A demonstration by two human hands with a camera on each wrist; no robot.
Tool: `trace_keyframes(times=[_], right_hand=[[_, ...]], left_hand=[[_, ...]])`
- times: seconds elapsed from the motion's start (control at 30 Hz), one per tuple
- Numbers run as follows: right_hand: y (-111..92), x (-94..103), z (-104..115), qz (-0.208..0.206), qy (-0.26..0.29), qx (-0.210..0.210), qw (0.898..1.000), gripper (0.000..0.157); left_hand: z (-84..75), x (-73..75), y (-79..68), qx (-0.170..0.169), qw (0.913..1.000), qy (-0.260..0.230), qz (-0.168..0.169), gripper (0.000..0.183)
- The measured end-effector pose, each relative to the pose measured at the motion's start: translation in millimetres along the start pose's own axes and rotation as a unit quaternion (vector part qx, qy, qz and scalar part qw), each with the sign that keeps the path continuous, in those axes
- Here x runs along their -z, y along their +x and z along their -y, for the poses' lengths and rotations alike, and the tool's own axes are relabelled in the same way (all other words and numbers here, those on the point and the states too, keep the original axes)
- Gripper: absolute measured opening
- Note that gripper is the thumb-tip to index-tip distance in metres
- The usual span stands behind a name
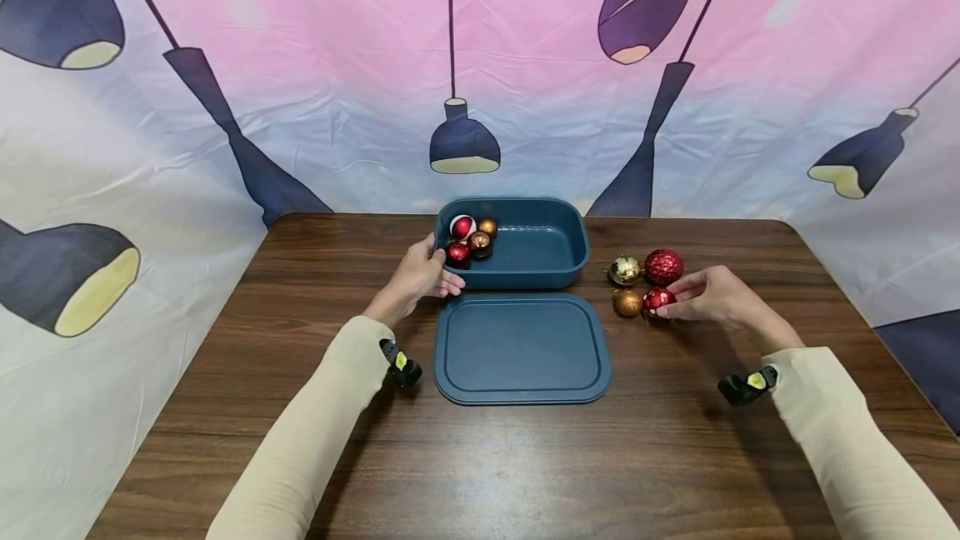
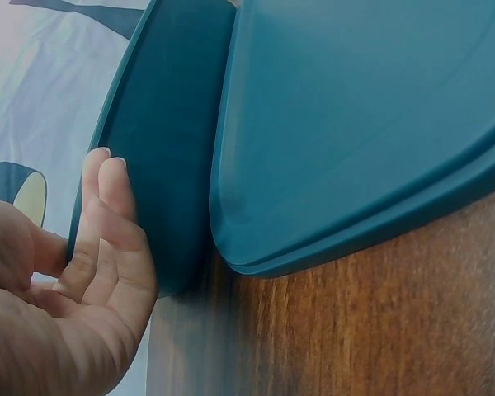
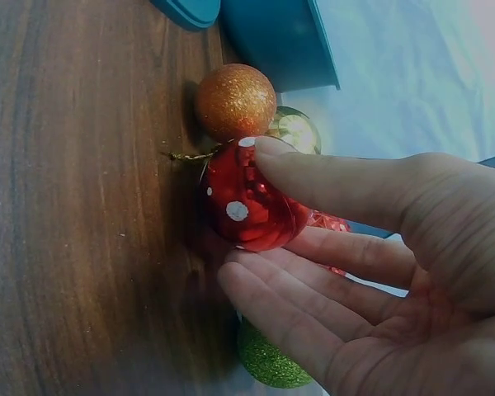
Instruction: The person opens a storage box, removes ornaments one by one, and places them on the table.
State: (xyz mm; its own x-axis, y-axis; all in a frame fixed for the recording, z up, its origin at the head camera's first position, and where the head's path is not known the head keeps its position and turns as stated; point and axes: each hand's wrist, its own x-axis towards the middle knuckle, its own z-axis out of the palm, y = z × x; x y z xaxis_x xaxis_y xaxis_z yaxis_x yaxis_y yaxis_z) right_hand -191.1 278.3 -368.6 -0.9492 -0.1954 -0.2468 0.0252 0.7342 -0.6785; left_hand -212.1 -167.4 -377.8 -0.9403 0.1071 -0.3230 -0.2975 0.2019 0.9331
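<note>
Head view shows a brown wood-grain table [image 1: 517,473] with rounded far corners and a pale patch of glare near its front. Behind it hangs a creased fabric backdrop [image 1: 360,140] in pink, blue and white, printed with dark lamps [image 1: 465,140] that have yellow undersides. At the table's far side stands a teal container [image 1: 510,277], with 4 baubles [image 1: 481,243] grouped at its left end; its matching lid [image 1: 522,348] lies flat just in front. The left hand [image 1: 417,273] grips the container's left front corner, thumb at the rim and fingers outside. Right of the container, the right hand [image 1: 712,297] pinches a white-dotted red bauble [image 3: 243,194], close beside an orange glittery bauble [image 1: 627,302], a shiny gold bauble [image 1: 624,271] and a larger red bauble [image 1: 663,267]. Right wrist view also shows a green glittery bauble [image 3: 272,359], partly hidden by the fingers.
</note>
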Motion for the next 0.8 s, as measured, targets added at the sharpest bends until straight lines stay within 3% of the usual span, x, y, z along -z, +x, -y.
trace_keyframes(times=[0.8], right_hand=[[-4, 12.7, 5, -0.001, -0.029, 0.014, 0.999, 0.057]], left_hand=[[0.4, 0.7, 0.8, -0.005, 1.0, 0.005, 0.003, 0.06]])
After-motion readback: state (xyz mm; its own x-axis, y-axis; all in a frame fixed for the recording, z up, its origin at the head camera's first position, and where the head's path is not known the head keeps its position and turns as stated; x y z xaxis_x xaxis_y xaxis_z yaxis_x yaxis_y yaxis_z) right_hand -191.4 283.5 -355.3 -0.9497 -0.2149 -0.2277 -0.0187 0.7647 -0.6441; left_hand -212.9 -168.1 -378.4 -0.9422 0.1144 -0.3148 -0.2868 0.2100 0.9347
